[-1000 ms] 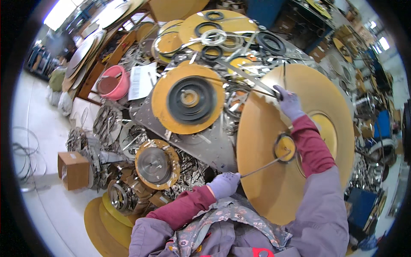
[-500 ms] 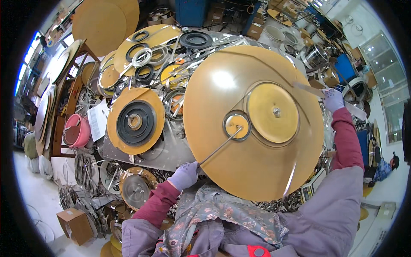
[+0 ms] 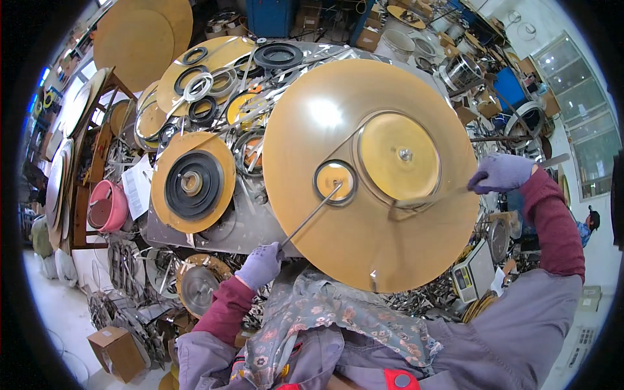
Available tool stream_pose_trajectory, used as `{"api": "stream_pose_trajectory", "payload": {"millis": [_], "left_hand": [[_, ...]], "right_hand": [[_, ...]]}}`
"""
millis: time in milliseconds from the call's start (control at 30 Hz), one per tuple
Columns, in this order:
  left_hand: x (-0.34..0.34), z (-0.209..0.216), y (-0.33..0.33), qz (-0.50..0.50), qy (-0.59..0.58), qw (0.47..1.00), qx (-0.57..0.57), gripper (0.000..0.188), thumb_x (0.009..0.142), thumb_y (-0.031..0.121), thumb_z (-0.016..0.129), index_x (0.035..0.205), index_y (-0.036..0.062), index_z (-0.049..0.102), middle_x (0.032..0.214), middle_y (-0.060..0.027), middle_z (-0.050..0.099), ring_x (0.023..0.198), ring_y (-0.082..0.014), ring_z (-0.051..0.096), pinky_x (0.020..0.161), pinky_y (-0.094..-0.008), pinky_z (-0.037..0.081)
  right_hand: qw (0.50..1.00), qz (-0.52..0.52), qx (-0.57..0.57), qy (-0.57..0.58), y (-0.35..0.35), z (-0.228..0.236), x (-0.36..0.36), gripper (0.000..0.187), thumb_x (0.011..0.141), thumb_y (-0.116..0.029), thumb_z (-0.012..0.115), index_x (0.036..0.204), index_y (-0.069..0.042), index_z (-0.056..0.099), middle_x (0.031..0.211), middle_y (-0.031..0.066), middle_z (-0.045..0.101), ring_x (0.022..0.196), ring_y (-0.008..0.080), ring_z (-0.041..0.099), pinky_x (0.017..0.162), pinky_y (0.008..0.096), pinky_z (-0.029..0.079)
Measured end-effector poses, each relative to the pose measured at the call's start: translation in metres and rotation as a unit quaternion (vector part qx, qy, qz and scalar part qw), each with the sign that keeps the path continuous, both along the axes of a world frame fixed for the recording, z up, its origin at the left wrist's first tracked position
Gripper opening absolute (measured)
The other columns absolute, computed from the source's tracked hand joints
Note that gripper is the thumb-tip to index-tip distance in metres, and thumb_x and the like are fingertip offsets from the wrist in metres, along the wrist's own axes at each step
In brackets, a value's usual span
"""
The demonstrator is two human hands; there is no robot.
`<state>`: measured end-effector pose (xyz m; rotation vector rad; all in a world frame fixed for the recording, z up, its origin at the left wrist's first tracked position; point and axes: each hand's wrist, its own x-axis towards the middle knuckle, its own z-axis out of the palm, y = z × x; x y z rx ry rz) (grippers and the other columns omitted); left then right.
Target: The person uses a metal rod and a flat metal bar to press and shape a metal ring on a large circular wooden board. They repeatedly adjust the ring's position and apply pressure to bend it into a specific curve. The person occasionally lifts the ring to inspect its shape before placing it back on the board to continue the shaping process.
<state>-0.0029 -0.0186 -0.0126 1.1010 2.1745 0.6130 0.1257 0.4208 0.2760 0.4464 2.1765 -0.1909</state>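
Note:
A large tan disc [image 3: 312,247] lies before me, with a yellow round plate [image 3: 383,159] at its middle and a small metal knob [image 3: 405,155] on that. Beside the plate is a small yellow disc inside a dark ring [image 3: 318,185]; a thin band appears to run round both. My gloved left hand [image 3: 260,266] is closed on a thin metal rod [image 3: 305,223], whose far end meets the small disc's centre. At the right rim my gloved right hand [image 3: 506,173] is closed round a flat metal strip [image 3: 432,199]. The strip's blurred end reaches over the tan disc.
On the grey table [image 3: 250,235] at left stands another tan disc [image 3: 159,170] with a black coil. Black and white rings, metal strips and more discs crowd the far side. A pink bucket [image 3: 117,207] is at left. A cream box-shaped device [image 3: 474,273] stands near right.
My right hand has come nearer to me, and the strip's end now lies lower, beside the yellow plate's near edge. My left hand keeps the rod on the small disc. The view has shifted slightly.

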Motion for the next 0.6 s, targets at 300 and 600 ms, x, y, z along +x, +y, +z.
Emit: {"api": "stream_pose_trajectory", "payload": {"millis": [300, 600], "left_hand": [[0.010, -0.001, -0.001, 0.004, 0.002, 0.999, -0.040, 0.013, 0.084, 0.014, 0.050, 0.086, 0.0013, 0.051, 0.077, -0.0228, 0.061, 0.076, -0.0395, 0.061, 0.068, -0.0480, 0.047], [0.002, -0.004, 0.032, 0.022, -0.028, 0.999, -0.026, 0.016, 0.086, 0.014, 0.048, 0.089, -0.0008, 0.053, 0.079, -0.0247, 0.061, 0.078, -0.0409, 0.060, 0.068, -0.0486, 0.046]], "right_hand": [[0.950, 0.149, 0.058, 0.269, -0.003, -0.037, -0.027, 0.026, 0.084, -0.023, 0.055, 0.096, -0.004, 0.067, 0.089, 0.0152, 0.065, 0.085, 0.0305, 0.062, 0.080, 0.0390, 0.048], [0.878, -0.122, 0.189, 0.424, 0.002, -0.280, 0.009, 0.030, 0.089, -0.026, 0.052, 0.114, -0.010, 0.056, 0.080, 0.0201, 0.060, 0.077, 0.0362, 0.060, 0.071, 0.0457, 0.047]]}}
